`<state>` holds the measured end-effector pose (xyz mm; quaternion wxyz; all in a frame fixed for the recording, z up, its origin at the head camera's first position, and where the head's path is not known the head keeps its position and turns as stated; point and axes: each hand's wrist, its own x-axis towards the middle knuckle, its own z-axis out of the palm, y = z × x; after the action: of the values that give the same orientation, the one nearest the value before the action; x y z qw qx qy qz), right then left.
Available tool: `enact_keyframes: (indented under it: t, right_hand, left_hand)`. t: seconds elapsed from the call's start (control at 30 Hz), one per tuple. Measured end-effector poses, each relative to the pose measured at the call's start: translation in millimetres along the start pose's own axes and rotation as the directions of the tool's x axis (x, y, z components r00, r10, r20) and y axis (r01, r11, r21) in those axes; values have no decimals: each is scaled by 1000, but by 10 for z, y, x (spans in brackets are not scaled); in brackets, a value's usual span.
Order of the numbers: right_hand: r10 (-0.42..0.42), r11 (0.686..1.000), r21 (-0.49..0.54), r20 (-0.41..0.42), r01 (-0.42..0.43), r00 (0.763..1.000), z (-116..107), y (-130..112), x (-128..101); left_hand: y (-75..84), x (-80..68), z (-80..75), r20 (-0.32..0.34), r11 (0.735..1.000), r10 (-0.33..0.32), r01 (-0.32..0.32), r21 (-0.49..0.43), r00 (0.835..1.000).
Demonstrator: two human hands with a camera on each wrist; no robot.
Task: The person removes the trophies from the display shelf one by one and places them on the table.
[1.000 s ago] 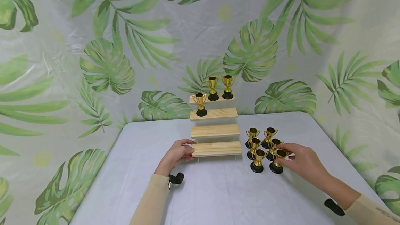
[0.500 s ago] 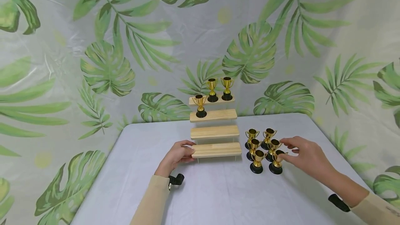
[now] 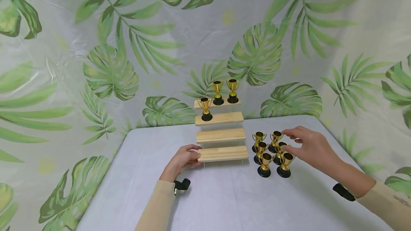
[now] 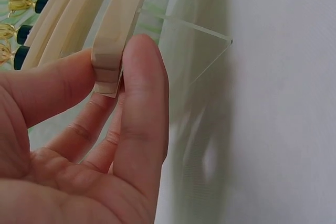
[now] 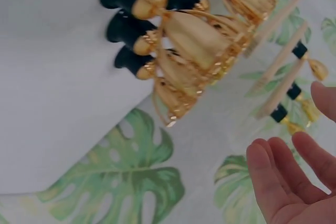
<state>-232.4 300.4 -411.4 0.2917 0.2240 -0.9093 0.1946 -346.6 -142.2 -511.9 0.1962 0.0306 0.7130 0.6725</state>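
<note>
Hovering just right of six upright cups (image 3: pixel 277 160), in two rows on the table (image 3: pixel 231 195), with the nearer right hand (image 3: pixel 313 149), parted at thumb and fingers and gripping nothing, while pinching the left end of the lowest shelf (image 3: pixel 223 153) with the left hand (image 3: pixel 183 159).

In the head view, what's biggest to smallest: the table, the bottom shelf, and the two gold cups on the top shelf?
1. Table
2. Bottom shelf
3. Left cup and right cup: they look about alike, so I won't rank them.
</note>
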Motion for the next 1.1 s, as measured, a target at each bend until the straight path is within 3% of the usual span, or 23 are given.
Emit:
enact_keyframes:
  t: [0.37,0.8,1.1]
  right_hand:
    - [-31,999,29,18,31,999,149,-209,312]
    - [-130,979,155,-19,131,991,416,-463,848]
    - [-80,965,252,-11,80,997,566,-658,1207]
  left_hand:
    - [-58,24,4,25,998,-3,4,-65,1000]
    - [-69,-30,-25,10,994,12,-11,-108,1000]
    - [-37,-54,-9,2,996,30,-29,-81,1000]
